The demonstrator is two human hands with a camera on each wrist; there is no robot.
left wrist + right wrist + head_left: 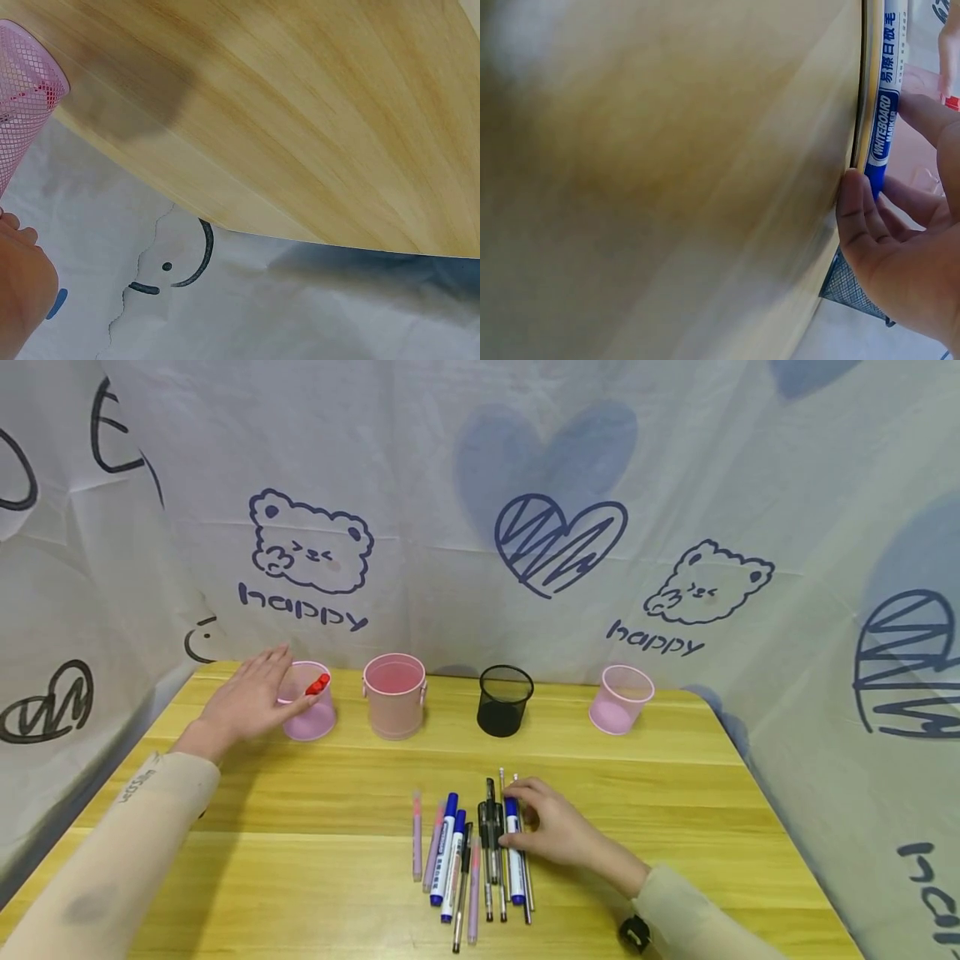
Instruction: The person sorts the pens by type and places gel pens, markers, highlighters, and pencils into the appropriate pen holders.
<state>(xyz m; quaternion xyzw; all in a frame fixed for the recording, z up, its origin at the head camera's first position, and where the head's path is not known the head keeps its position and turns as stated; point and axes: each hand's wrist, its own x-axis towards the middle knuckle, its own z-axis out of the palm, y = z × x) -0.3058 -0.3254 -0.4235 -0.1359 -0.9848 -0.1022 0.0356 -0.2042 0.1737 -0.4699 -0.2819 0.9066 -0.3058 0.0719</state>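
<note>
My left hand [247,697] is at the leftmost pink mesh cup [310,727], fingers extended past its left side and thumb stretched across its front. Bright red ends [318,684] show at this cup's right rim, beside the thumb tip; in the left wrist view, red shows through the mesh [49,94]. My right hand [558,831] is at the right side of a row of pens, its thumb and fingers around a blue-capped whiteboard marker [515,860]. In the right wrist view, the fingertips [851,187] lie beside the blue cap of this marker [885,112].
Left of the right hand lie black pens [489,827], blue-capped markers [444,852] and pale pink highlighters [417,839]. Behind stand a pink bucket [396,714], a black mesh cup [501,718] and another pink mesh cup [615,714]. A printed cloth hangs behind the wooden table [300,877].
</note>
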